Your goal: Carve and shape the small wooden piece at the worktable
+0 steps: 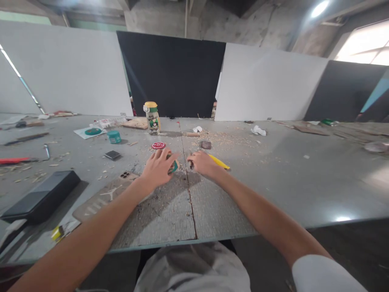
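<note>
Over the middle of the table, my left hand curls around a small teal and tan piece, most of it hidden by the fingers. Just right of the table seam, my right hand is closed, and a small dark bit shows at its fingertips; what it is I cannot make out. The two hands are slightly apart. Beside the right hand lies a long yellow object, partly covered by it. A red round lid lies beyond the left hand, and a brown block beyond the right.
A yellow-topped bottle stands near the black panel. At left are a teal jar, a small dark square, a phone under my left forearm, and a black power bank. Wood shavings litter the table.
</note>
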{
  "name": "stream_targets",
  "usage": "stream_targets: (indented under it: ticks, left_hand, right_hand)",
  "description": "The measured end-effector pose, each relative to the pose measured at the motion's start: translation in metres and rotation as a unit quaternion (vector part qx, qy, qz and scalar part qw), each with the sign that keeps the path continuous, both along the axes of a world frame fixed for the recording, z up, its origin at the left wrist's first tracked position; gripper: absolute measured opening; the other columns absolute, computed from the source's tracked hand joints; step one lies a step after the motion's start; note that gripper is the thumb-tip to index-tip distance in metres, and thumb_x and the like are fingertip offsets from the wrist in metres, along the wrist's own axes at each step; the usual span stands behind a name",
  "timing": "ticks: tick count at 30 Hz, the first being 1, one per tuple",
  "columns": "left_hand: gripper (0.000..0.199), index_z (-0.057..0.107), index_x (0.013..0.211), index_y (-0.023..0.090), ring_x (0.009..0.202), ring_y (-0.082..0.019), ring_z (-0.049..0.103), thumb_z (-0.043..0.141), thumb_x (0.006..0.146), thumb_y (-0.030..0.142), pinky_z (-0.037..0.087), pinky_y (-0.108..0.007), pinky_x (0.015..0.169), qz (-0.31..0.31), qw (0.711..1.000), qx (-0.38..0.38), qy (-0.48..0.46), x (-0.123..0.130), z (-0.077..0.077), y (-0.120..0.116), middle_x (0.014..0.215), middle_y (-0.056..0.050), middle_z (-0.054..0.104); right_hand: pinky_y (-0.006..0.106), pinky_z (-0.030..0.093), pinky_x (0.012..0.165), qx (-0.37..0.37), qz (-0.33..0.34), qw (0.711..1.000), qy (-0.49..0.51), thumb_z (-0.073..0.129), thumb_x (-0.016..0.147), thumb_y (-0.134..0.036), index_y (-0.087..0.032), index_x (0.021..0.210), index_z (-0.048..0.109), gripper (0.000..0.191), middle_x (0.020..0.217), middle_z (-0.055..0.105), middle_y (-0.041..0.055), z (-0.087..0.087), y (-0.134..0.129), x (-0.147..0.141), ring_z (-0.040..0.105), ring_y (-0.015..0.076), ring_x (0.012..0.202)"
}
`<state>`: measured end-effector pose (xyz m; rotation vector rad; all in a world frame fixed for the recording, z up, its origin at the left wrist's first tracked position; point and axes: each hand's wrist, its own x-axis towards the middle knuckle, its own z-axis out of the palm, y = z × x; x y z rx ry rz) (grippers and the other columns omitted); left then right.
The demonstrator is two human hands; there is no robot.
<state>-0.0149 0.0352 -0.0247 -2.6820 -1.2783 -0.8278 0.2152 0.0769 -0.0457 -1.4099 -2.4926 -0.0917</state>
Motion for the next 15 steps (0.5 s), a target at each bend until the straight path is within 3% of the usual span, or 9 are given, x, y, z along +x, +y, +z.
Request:
stream_targets:
  ticks: [1, 3, 7, 10, 12, 15]
  left_hand:
    - [0.069, 0.052, 0.127, 0.024, 0.129, -0.039, 0.038, 0.071, 0.061, 0.02, 0.033, -0.053, 0.106, -0.011, 0.995, -0.052, -0.086, -0.002, -0.001, 0.003, 0.134, -0.014, 0.045]
    - [0.074, 0.048, 0.13, 0.024, 0.123, -0.038, 0.045, 0.072, 0.06, 0.027, 0.04, -0.052, 0.1, -0.034, 0.944, -0.185, -0.27, -0.006, -0.002, 0.008, 0.134, -0.014, 0.046]
    - [0.061, 0.045, 0.13, 0.02, 0.093, -0.031, 0.064, 0.053, 0.072, 0.039, 0.053, -0.043, 0.07, -0.097, 0.745, -0.427, -0.504, -0.012, 0.005, 0.013, 0.112, -0.015, 0.06]
    - [0.053, 0.053, 0.121, 0.015, 0.09, -0.032, 0.067, 0.053, 0.071, 0.032, 0.054, -0.042, 0.069, -0.149, 0.578, -0.519, -0.612, -0.012, 0.012, 0.009, 0.105, -0.017, 0.066]
    - [0.048, 0.057, 0.116, 0.013, 0.092, -0.033, 0.067, 0.054, 0.071, 0.026, 0.054, -0.044, 0.072, -0.164, 0.529, -0.533, -0.64, -0.01, 0.016, 0.005, 0.104, -0.018, 0.068]
    - [0.041, 0.06, 0.112, 0.012, 0.094, -0.032, 0.067, 0.052, 0.072, 0.019, 0.055, -0.047, 0.076, -0.182, 0.506, -0.533, -0.653, -0.006, 0.018, 0.0, 0.108, -0.016, 0.068]
  right_hand:
    - [0.035, 0.038, 0.09, 0.006, -0.007, 1.0, 0.008, 0.047, 0.09, -0.016, -0.02, 0.099, 0.072, 0.026, 0.104, 0.063, 0.0121, 0.001, 0.0, 0.004, 0.055, 0.0236, 0.101]
    - [0.035, 0.038, 0.089, 0.017, -0.017, 0.999, 0.029, 0.047, 0.091, -0.02, -0.018, 0.095, 0.07, 0.023, 0.109, 0.06, 0.0134, 0.004, -0.001, 0.011, 0.053, 0.0245, 0.104]
    - [0.032, 0.04, 0.082, 0.028, -0.023, 0.995, 0.088, 0.038, 0.097, -0.021, -0.016, 0.115, 0.056, 0.027, 0.108, 0.062, 0.0116, 0.012, -0.008, 0.013, 0.056, 0.021, 0.096]
    - [0.029, 0.039, 0.072, 0.023, 0.011, 0.984, 0.175, 0.034, 0.099, -0.028, -0.016, 0.12, 0.049, 0.028, 0.096, 0.066, 0.0072, 0.02, -0.023, 0.001, 0.059, 0.0187, 0.084]
    - [0.028, 0.037, 0.069, 0.022, 0.04, 0.977, 0.209, 0.034, 0.1, -0.033, -0.019, 0.116, 0.051, 0.027, 0.093, 0.067, 0.0053, 0.025, -0.035, -0.01, 0.059, 0.0181, 0.08]
    - [0.027, 0.035, 0.066, 0.003, 0.062, 0.978, 0.199, 0.036, 0.1, -0.036, -0.022, 0.109, 0.055, 0.026, 0.088, 0.069, 0.0036, 0.029, -0.051, -0.027, 0.059, 0.0172, 0.075]
